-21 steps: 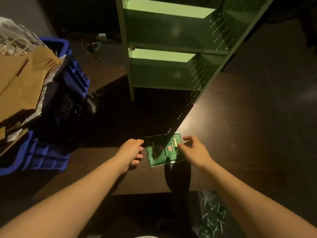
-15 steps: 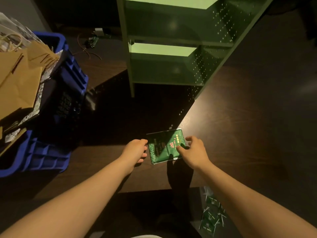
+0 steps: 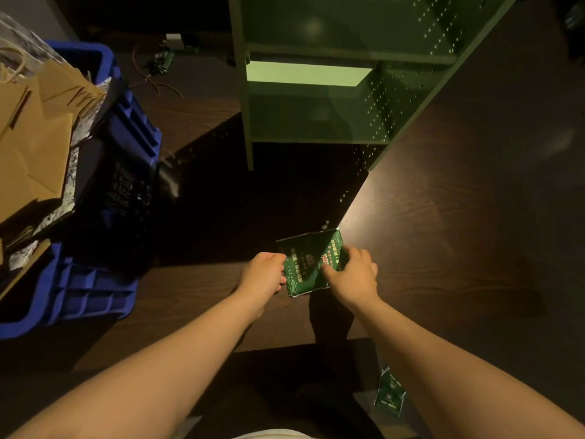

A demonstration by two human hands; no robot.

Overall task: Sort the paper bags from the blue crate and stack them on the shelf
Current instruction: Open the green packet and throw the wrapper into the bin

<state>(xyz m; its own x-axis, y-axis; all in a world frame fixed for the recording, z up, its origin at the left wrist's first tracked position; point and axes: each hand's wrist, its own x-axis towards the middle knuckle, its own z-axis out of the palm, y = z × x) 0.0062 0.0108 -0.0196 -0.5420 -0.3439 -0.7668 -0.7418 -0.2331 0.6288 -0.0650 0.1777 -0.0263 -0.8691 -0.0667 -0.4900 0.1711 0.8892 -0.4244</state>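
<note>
Head cam, 2 hands' fingers grip 1 green paper bag point(image 3: 311, 264), left hand point(image 3: 264, 275), right hand point(image 3: 354, 275), 1 blue crate point(image 3: 91, 289), 1 green shelf point(image 3: 316, 99).

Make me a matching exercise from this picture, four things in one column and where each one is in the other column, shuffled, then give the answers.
Things:
1. green paper bag
2. blue crate
3. green shelf
4. brown paper bags

Places:
A. piled in the crate
B. standing straight ahead on the floor
C. held between both hands
D. at the left, on the floor

Pairs: 1-C, 2-D, 3-B, 4-A
</note>
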